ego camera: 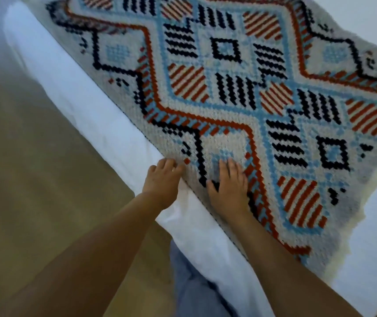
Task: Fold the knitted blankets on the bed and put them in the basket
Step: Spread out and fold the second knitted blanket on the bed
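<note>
The right hand point(227, 186) lies flat and open on the knitted blanket point(240, 92). The left hand point(163, 179) curls its fingers on the blanket's near edge. The blanket spreads over the bed point(105, 124), from the hands toward the upper right of the frame.

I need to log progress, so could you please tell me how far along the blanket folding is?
Nothing looks finished. The cream knitted blanket with red, blue and black diamonds lies spread flat on the white bed. The left hand is at its near edge; the right hand presses flat on it. Folding and basketing remain; no basket shows.
</note>
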